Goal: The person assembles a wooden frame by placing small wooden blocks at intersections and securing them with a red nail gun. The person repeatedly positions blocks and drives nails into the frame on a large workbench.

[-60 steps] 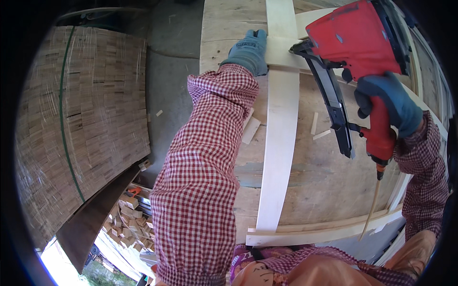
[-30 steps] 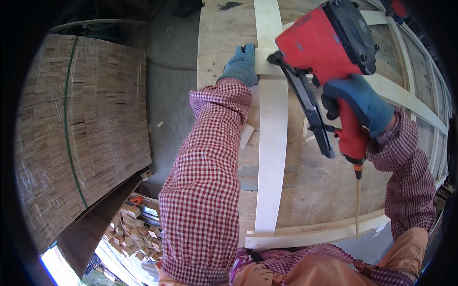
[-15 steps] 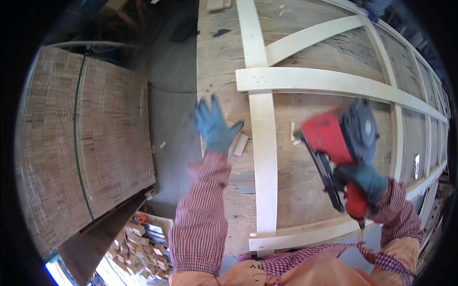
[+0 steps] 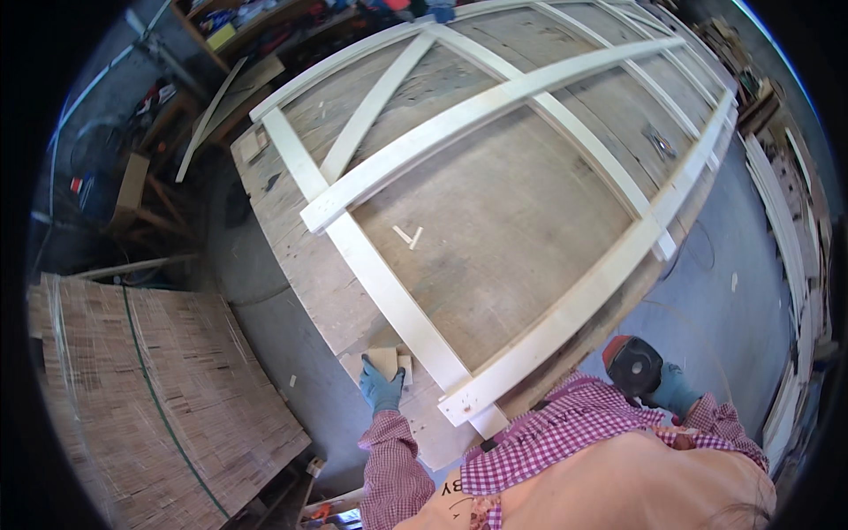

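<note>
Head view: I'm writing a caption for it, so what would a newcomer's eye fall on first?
Most likely the pale wooden frame, spread over the worktop from the centre to the upper right. Next, perhaps, the big wood stack at the lower left. Then the red-and-black nail gun at the lower right.

Grey floor [image 4: 287, 331], cluttered wooden shelf [image 4: 201, 40]

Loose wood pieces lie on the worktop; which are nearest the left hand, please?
The pale blocks at the left hand; the two thin strips lie inside the frame, other pieces at the worktop's far-left corner.
</note>
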